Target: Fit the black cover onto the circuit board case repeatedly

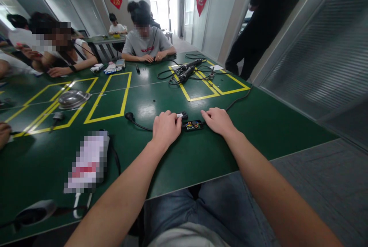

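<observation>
An open black housing (193,125) lies on the green table in front of me, its circuit board and copper-coloured coils showing. My left hand (167,127) is closed around the left end of this housing, fingers curled down. Just behind it, at those fingertips, is a black ribbed piece (184,115) with a white label. My right hand (219,120) is curled at the housing's right end, over the black cord (240,99) that comes out behind it; the exact grip is hidden. From under my left hand a second cord runs left to a black plug (130,116).
Black handheld tools (188,71) with tangled cables lie ahead on the green table (287,132). To the left are a metal shade-like part (73,98), a small plug (58,116) and a blurred pouch-like item (89,158). Several people sit around; one person (267,17) stands at right.
</observation>
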`<action>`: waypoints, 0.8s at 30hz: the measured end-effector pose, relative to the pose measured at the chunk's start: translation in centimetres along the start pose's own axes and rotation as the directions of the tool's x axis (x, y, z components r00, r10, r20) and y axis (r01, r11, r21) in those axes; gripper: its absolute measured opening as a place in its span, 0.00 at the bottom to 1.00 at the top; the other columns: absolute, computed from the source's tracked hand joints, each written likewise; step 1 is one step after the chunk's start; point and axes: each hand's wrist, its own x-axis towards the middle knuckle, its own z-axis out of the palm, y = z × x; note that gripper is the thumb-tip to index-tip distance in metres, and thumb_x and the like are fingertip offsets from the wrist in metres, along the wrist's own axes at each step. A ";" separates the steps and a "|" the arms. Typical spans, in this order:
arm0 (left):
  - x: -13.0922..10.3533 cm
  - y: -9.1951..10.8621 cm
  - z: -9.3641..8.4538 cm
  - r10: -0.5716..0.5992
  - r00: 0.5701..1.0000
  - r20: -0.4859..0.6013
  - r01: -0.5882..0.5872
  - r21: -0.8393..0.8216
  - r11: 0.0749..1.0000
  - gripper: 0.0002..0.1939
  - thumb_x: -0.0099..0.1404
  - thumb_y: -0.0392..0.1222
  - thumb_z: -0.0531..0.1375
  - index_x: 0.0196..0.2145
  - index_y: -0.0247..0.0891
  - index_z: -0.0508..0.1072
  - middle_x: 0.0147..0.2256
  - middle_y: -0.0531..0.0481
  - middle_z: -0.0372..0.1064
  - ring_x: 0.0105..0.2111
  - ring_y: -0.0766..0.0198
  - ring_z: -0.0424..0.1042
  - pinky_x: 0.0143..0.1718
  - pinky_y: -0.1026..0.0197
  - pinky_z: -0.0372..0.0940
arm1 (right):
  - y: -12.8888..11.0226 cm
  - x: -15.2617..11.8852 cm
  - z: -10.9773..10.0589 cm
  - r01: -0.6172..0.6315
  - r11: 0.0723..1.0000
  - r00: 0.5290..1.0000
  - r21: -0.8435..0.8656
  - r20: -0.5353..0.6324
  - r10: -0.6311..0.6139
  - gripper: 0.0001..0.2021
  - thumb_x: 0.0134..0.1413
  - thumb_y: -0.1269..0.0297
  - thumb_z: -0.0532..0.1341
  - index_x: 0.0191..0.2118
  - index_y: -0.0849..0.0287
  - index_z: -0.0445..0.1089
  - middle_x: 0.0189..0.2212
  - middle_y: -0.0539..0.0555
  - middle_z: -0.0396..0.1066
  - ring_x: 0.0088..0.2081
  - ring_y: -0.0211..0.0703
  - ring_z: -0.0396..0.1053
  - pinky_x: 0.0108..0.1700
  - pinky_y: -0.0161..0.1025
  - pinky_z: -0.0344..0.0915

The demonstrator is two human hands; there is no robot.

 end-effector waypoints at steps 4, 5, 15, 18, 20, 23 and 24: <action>-0.1 0.3 -0.2 -0.001 0.992 0.127 -0.009 0.079 0.997 0.25 0.81 0.49 0.50 0.44 0.37 0.86 0.44 0.37 0.82 0.47 0.45 0.81 0.49 0.49 0.73 | -0.3 -0.2 -0.2 -0.012 1.000 1.000 0.005 -0.009 0.012 0.29 0.77 0.52 0.50 0.27 0.55 0.77 0.37 0.61 0.80 0.43 0.53 0.74 0.41 0.45 0.57; -0.1 0.3 -0.1 -0.014 0.991 0.135 0.004 0.078 0.997 0.26 0.81 0.50 0.50 0.45 0.36 0.86 0.44 0.36 0.82 0.46 0.45 0.82 0.48 0.50 0.73 | -0.4 -0.2 -0.2 -0.021 1.000 1.000 0.012 -0.014 0.021 0.28 0.77 0.51 0.51 0.26 0.55 0.76 0.37 0.61 0.80 0.42 0.53 0.74 0.40 0.45 0.57; 0.0 0.4 0.0 -0.059 0.995 0.078 0.061 -0.026 0.998 0.24 0.81 0.50 0.52 0.44 0.37 0.86 0.40 0.35 0.82 0.43 0.44 0.83 0.44 0.51 0.75 | 0.2 -0.2 0.6 -0.061 0.987 0.989 0.149 -0.125 0.079 0.28 0.73 0.48 0.54 0.22 0.54 0.70 0.32 0.59 0.76 0.35 0.49 0.72 0.34 0.44 0.55; 0.1 0.3 0.0 -0.049 0.991 0.123 0.051 -0.017 0.999 0.26 0.81 0.51 0.51 0.44 0.37 0.86 0.40 0.34 0.82 0.43 0.42 0.83 0.44 0.49 0.75 | 0.2 -0.1 0.8 -0.057 0.989 0.992 0.134 -0.106 0.071 0.26 0.71 0.49 0.57 0.21 0.54 0.69 0.33 0.58 0.76 0.34 0.49 0.71 0.34 0.44 0.54; 0.1 0.4 -0.1 -0.047 0.988 0.147 0.050 -0.012 0.999 0.26 0.81 0.52 0.51 0.44 0.37 0.87 0.40 0.33 0.82 0.43 0.41 0.83 0.45 0.48 0.75 | 0.2 0.0 0.9 -0.060 0.990 0.994 0.128 -0.088 0.072 0.25 0.70 0.49 0.58 0.21 0.54 0.68 0.33 0.58 0.77 0.35 0.49 0.71 0.35 0.44 0.55; 0.2 0.4 -0.1 -0.064 0.986 0.154 0.067 -0.012 0.998 0.25 0.80 0.51 0.52 0.43 0.37 0.86 0.39 0.34 0.82 0.44 0.42 0.83 0.45 0.48 0.75 | 0.2 0.2 1.0 -0.047 0.992 0.995 0.120 -0.079 0.057 0.25 0.69 0.48 0.59 0.20 0.53 0.67 0.32 0.58 0.76 0.36 0.50 0.71 0.36 0.44 0.55; 0.2 0.4 -0.1 -0.070 0.985 0.156 0.074 -0.017 0.997 0.24 0.80 0.51 0.53 0.43 0.37 0.86 0.39 0.35 0.81 0.44 0.42 0.83 0.46 0.48 0.75 | 0.2 0.2 1.0 -0.043 0.992 0.995 0.117 -0.082 0.053 0.25 0.69 0.48 0.59 0.20 0.53 0.66 0.31 0.58 0.76 0.36 0.51 0.71 0.36 0.44 0.55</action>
